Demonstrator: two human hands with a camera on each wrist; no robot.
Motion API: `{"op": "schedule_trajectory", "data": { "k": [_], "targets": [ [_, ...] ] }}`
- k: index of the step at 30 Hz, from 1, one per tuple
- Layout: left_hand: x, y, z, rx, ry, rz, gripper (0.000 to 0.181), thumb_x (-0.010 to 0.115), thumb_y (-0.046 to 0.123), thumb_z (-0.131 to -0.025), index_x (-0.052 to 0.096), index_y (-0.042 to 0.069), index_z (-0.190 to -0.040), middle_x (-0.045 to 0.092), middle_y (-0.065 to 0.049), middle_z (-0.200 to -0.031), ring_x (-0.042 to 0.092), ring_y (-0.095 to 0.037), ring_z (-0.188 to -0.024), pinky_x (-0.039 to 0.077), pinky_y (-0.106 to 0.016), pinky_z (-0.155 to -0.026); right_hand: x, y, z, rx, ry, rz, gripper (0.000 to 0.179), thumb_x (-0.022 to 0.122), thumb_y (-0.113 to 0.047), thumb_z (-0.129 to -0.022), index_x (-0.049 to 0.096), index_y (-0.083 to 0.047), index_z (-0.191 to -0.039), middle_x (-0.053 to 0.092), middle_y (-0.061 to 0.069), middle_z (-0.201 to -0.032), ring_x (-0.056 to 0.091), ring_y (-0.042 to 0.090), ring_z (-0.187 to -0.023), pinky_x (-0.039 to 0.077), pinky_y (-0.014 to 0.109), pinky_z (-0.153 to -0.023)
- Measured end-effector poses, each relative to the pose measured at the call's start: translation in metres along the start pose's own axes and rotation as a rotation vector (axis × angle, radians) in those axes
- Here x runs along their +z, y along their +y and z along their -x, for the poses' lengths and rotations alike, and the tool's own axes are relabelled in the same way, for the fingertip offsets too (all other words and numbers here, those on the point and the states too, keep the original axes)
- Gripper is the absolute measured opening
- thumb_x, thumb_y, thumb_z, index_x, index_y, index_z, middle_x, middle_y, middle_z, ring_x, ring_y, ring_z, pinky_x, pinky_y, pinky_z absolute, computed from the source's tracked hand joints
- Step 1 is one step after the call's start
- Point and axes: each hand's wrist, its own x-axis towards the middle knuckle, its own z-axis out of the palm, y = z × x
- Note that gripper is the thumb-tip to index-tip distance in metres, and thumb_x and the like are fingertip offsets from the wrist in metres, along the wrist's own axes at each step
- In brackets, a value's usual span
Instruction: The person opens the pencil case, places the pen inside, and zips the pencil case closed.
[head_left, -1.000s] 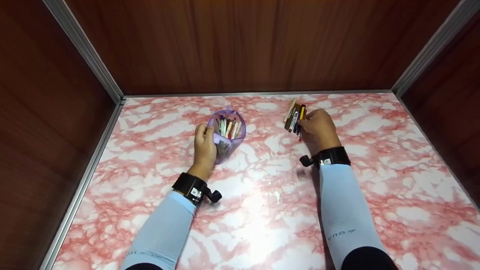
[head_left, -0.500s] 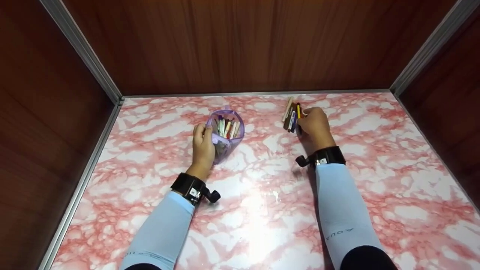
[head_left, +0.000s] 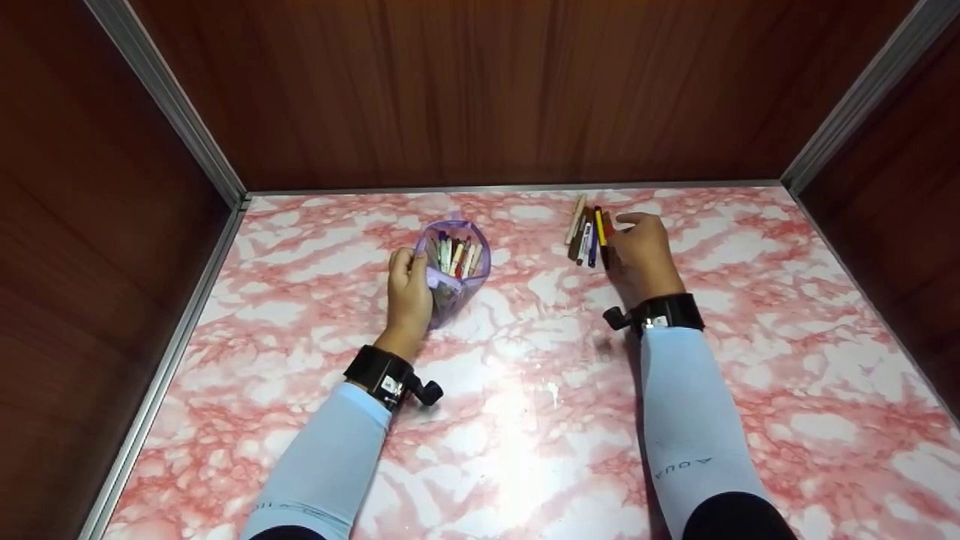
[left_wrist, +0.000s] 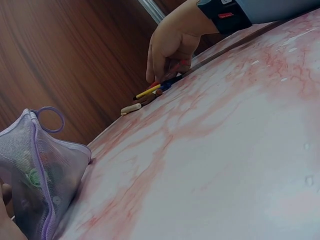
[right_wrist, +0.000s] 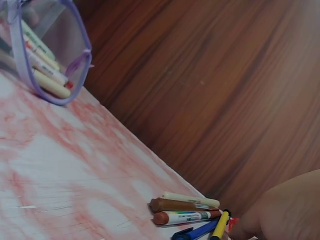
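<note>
On the left, my left hand [head_left: 409, 289] grips the side of a purple mesh pencil pouch [head_left: 450, 294], thumb at its rim. The pouch's mouth gapes, and several pens and markers [head_left: 459, 255] stand inside it. My right hand [head_left: 646, 247] is over the right end of a row of pens. Its fingers point down round a red pen [head_left: 608, 223], partly hidden by the hand. Beside this lie a yellow pen [head_left: 601, 225], a blue pen [head_left: 593, 247], a white marker [head_left: 583, 244], a brown marker [head_left: 576, 241] and a cream pen [head_left: 576, 217].
The red-and-white marbled tabletop [head_left: 510, 420] is bounded by a dark wooden back panel [head_left: 480, 97] and side panels. A metal strip [head_left: 337, 190] runs along the back edge. A purple loop [left_wrist: 51, 120] sticks out from the pouch.
My right hand dips slightly left, then shifts back right. The yellow pen now lies more slanted, with the blue pen showing separately beside it. The left hand and pouch stay about where they were.
</note>
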Motion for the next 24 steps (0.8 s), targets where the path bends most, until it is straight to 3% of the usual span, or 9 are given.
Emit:
{"op": "schedule_trajectory", "data": {
  "k": [1,4,8,12,16,20,24],
  "targets": [
    [0.000,0.000,0.000,0.001,0.000,0.000,0.021,0.052,0.020,-0.117,0.061,0.007,-0.104,0.053,-0.006,-0.119,0.052,-0.017,-0.108,0.048,-0.031,-0.098,0.000,0.000,0.000,0.035,-0.003,-0.068,0.070,0.062,-0.002,-0.106,0.042,-0.008,-0.173,0.059,0.022,-0.157,0.067,0.031,-0.122,0.062,0.036,-0.085],
    [0.000,0.000,0.000,0.022,0.004,0.000,0.021,0.053,0.018,-0.117,0.061,0.005,-0.102,0.052,-0.006,-0.116,0.051,-0.017,-0.108,0.046,-0.031,-0.098,-0.004,-0.002,-0.005,0.024,0.008,-0.009,0.070,0.062,-0.005,-0.105,0.045,-0.009,-0.173,0.061,0.023,-0.155,0.067,0.026,-0.116,0.060,0.030,-0.082],
    [0.000,0.000,0.000,0.026,0.004,0.001,0.021,0.053,0.018,-0.116,0.060,0.007,-0.100,0.051,-0.004,-0.114,0.050,-0.017,-0.107,0.046,-0.032,-0.098,-0.011,-0.003,-0.015,-0.039,0.045,0.211,0.068,0.065,-0.011,-0.103,0.051,-0.004,-0.169,0.073,0.024,-0.135,0.072,0.018,-0.094,0.057,0.026,-0.070],
    [0.000,0.001,0.001,0.002,-0.004,-0.002,0.020,0.053,0.020,-0.116,0.059,0.008,-0.102,0.052,-0.005,-0.117,0.051,-0.018,-0.108,0.048,-0.034,-0.099,-0.012,-0.006,-0.016,-0.008,0.045,0.108,0.069,0.069,-0.010,-0.103,0.052,-0.009,-0.170,0.075,0.009,-0.109,0.070,0.013,-0.078,0.057,0.026,-0.063],
    [0.000,0.000,0.001,0.004,-0.003,-0.006,0.020,0.053,0.020,-0.116,0.060,0.007,-0.103,0.053,-0.006,-0.118,0.052,-0.019,-0.109,0.048,-0.034,-0.100,-0.013,-0.009,-0.014,-0.019,0.039,0.068,0.064,0.071,-0.008,-0.103,0.060,-0.014,-0.165,0.073,-0.003,-0.091,0.070,0.010,-0.077,0.058,0.025,-0.068],
    [0.000,0.000,0.000,0.033,0.006,-0.002,0.021,0.053,0.017,-0.116,0.061,0.004,-0.101,0.054,-0.007,-0.115,0.052,-0.018,-0.107,0.047,-0.033,-0.100,-0.007,-0.016,-0.007,-0.042,0.017,0.064,0.050,0.073,-0.014,-0.104,0.072,-0.017,-0.154,0.078,-0.003,-0.096,0.072,0.012,-0.085,0.061,0.029,-0.075],
    [0.000,0.001,0.000,0.043,0.008,0.005,0.021,0.053,0.017,-0.115,0.061,0.004,-0.100,0.054,-0.007,-0.113,0.052,-0.018,-0.106,0.048,-0.032,-0.099,0.004,-0.027,0.000,-0.042,-0.058,0.008,0.039,0.072,-0.021,-0.109,0.077,-0.016,-0.147,0.080,-0.003,-0.108,0.074,0.011,-0.093,0.062,0.028,-0.079]
  ]
}}
